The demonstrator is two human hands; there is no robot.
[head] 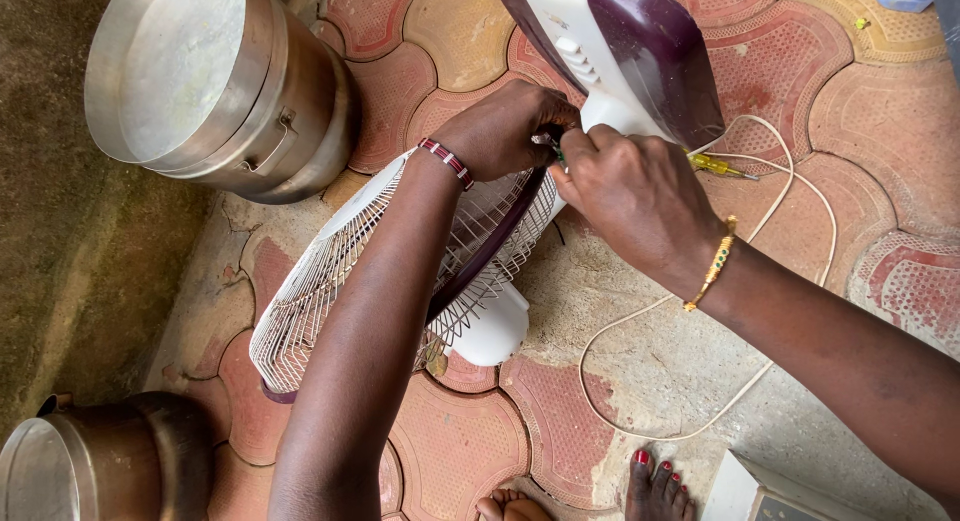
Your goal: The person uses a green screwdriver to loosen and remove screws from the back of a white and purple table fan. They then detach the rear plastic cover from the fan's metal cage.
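Note:
A white table fan with a wire grille (330,281) lies on its side on the paved floor, its purple and white base (630,51) tipped up at the top. My left hand (505,131) grips the rim of the grille where it meets the fan's neck. My right hand (630,186) is closed around a small tool with a green handle, pressed against the same spot; only a sliver of the tool shows. A yellow-handled screwdriver (725,166) lies on the floor just right of my right hand.
The fan's white cord (700,311) loops across the floor at the right. A large metal pot (220,81) stands at the top left, another pot (100,461) at the bottom left. A white box corner (770,491) and my toes (655,486) sit at the bottom.

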